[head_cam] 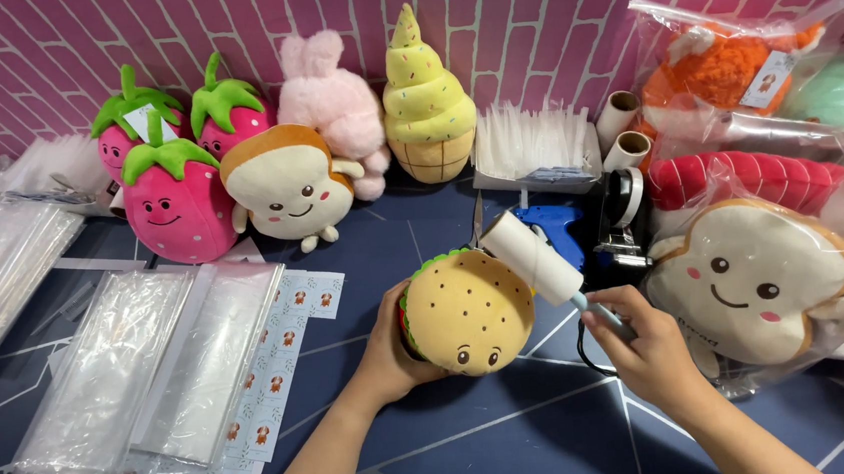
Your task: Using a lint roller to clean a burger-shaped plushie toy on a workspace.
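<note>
Left hand (391,355) cupped around the burger plush (466,312) at centre frame, holding it up off the dark table (478,443). Right hand (652,349) closed on the handle of a lint roller (534,255), roll touching the plush's upper right. Strawberry plushes (173,196) upper left; bagged toast plush (747,282) at right.

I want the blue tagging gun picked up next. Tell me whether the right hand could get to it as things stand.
Probably not straight away: the right hand is closed around the white lint roller, which lies in front of the blue plastic tagging gun. Nothing else blocks the way.
</note>
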